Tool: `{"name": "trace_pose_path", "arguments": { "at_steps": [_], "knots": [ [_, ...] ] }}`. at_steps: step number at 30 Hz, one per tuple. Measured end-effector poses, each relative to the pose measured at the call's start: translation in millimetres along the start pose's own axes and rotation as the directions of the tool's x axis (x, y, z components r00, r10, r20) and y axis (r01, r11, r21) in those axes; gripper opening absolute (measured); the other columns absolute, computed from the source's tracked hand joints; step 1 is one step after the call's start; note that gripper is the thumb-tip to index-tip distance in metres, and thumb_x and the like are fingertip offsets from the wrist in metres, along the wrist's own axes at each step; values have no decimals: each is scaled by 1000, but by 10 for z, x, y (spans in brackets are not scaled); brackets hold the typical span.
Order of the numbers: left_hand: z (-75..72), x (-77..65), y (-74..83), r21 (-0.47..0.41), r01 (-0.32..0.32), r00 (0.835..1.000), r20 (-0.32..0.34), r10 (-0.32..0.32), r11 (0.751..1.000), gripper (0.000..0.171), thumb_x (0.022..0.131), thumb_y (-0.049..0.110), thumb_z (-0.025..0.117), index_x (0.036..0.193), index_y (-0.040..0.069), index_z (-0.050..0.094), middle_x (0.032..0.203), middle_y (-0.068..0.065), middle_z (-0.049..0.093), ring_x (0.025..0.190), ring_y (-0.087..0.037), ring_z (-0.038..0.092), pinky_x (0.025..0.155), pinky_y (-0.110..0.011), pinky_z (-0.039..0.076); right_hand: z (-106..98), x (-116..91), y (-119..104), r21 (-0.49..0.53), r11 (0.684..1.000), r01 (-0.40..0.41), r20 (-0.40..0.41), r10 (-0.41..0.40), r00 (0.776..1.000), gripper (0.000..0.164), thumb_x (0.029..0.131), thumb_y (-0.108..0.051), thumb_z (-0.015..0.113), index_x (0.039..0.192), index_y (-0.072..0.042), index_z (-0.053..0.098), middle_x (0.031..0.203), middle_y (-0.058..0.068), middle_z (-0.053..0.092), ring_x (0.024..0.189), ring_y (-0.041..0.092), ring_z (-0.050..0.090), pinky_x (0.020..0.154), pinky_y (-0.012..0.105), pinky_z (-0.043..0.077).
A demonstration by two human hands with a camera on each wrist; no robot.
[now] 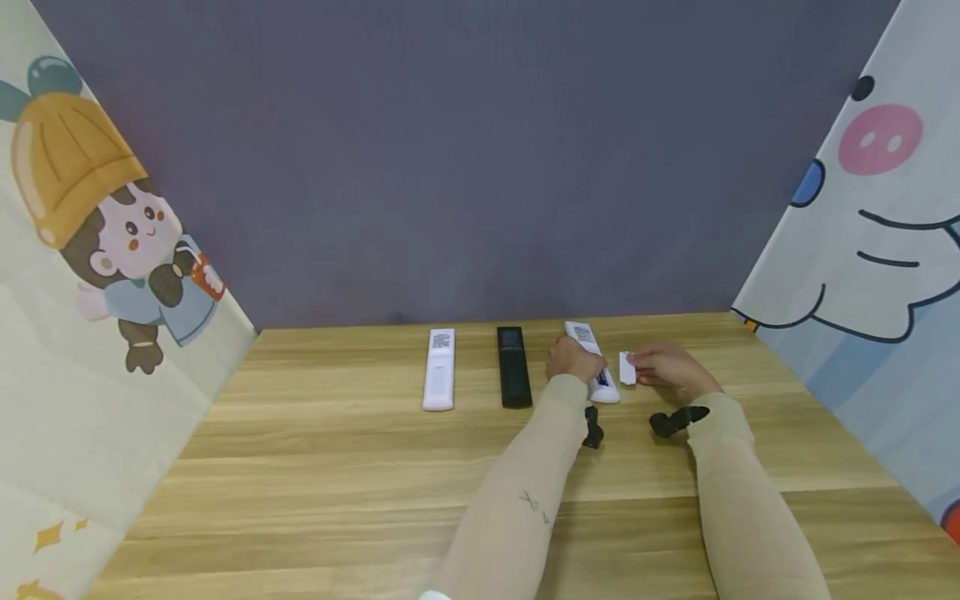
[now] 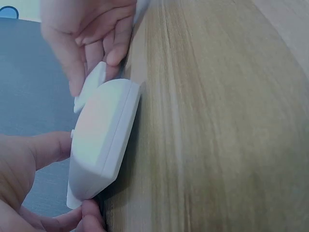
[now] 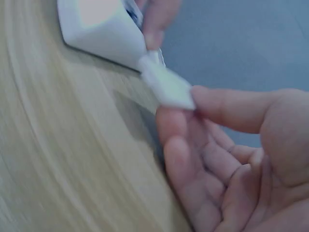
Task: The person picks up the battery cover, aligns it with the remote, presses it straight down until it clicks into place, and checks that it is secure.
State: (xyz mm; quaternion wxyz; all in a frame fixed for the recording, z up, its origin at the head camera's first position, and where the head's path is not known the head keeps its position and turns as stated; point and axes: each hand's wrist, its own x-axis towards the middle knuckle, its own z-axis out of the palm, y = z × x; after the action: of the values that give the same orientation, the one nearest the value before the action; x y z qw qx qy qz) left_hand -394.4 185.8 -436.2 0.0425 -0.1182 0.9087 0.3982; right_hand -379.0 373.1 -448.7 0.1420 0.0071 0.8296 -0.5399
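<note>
My left hand [image 1: 573, 360] grips a white remote control [image 1: 609, 393] by its sides, thumb on one edge and fingers on the other in the left wrist view. The remote lies face down with its near end toward me, and something dark blue shows in its uncovered battery compartment [image 1: 602, 377]. Just right of it, my right hand [image 1: 671, 368] pinches a small white battery cover [image 1: 627, 368] between thumb and fingertips. In the right wrist view the cover [image 3: 169, 87] is tilted, its far end overlapping the remote's edge [image 3: 106, 38].
To the left lie a black remote [image 1: 514, 367] and another white remote [image 1: 439, 369], both back up in a row on the wooden table [image 1: 315, 467]. A dark grey panel [image 1: 480, 167] rises behind the table; printed cloths hang at both sides.
</note>
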Motion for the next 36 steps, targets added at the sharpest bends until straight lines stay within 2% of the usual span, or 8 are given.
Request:
{"name": "trace_pose_path", "arguments": {
  "at_steps": [3, 5, 12, 18, 21, 28, 36],
  "knots": [
    [10, 0, -3, -5, 1, 1000, 3, -1, 1000, 52, 72, 36, 91, 109, 8, 68, 86, -5, 68, 78, -22, 65, 75, -38, 57, -29, -15, 58, 124, 992, -26, -4, 27, 1000, 58, 107, -17, 53, 150, 16, 32, 97, -7, 64, 84, 0, 66, 79, 17, 57],
    [13, 7, -5, 1, -5, 1000, 0, 5, 1000, 51, 72, 37, 91, 108, 9, 69, 86, -5, 68, 79, -21, 65, 75, -38, 56, -27, -19, 69, 172, 984, -36, -12, 38, 999, 60, 107, -18, 53, 152, 15, 30, 100, -6, 63, 85, 0, 66, 80, 17, 57],
    [-25, 6, -40, -15, -5, 1000, 21, 6, 1000, 44, 78, 38, 86, 108, 10, 69, 86, -5, 69, 76, -21, 65, 72, -39, 56, 22, -21, 64, 290, 955, -61, -51, 80, 996, 48, 104, -15, 59, 142, 8, 42, 96, -6, 64, 83, 3, 67, 77, 17, 57],
    [-98, -35, -33, -23, -5, 1000, 30, 6, 1000, 30, 88, 37, 72, 104, 12, 72, 91, -4, 71, 82, -21, 65, 77, -40, 54, 21, -20, 67, 303, 952, -51, -62, 74, 995, 32, 104, -13, 59, 131, 2, 51, 93, -8, 64, 81, 3, 67, 75, 16, 57],
    [-123, -58, -21, -25, -9, 999, 32, 10, 1000, 25, 91, 33, 66, 102, 12, 72, 90, -5, 71, 80, -22, 65, 76, -40, 54, 0, -23, 74, 309, 950, -39, -63, 62, 996, 26, 104, -13, 59, 125, 0, 54, 92, -8, 65, 80, 3, 67, 75, 16, 57],
    [-126, -57, -22, -35, -3, 1000, -2, 3, 999, 15, 87, 24, 69, 98, 12, 71, 87, -5, 72, 81, -22, 66, 75, -40, 53, -5, -23, 74, 299, 954, -35, -54, 53, 997, 18, 104, -15, 60, 118, -5, 57, 92, -8, 65, 80, 4, 67, 75, 17, 57],
    [-96, -6, -71, -102, -6, 1000, -10, 5, 995, 11, 86, 26, 72, 89, 16, 72, 83, -3, 72, 84, -22, 67, 78, -40, 53, 6, -35, 56, 326, 945, -33, -52, 52, 997, 10, 104, -10, 58, 113, -8, 61, 89, -9, 66, 79, 3, 67, 72, 17, 57]
  ]
}}
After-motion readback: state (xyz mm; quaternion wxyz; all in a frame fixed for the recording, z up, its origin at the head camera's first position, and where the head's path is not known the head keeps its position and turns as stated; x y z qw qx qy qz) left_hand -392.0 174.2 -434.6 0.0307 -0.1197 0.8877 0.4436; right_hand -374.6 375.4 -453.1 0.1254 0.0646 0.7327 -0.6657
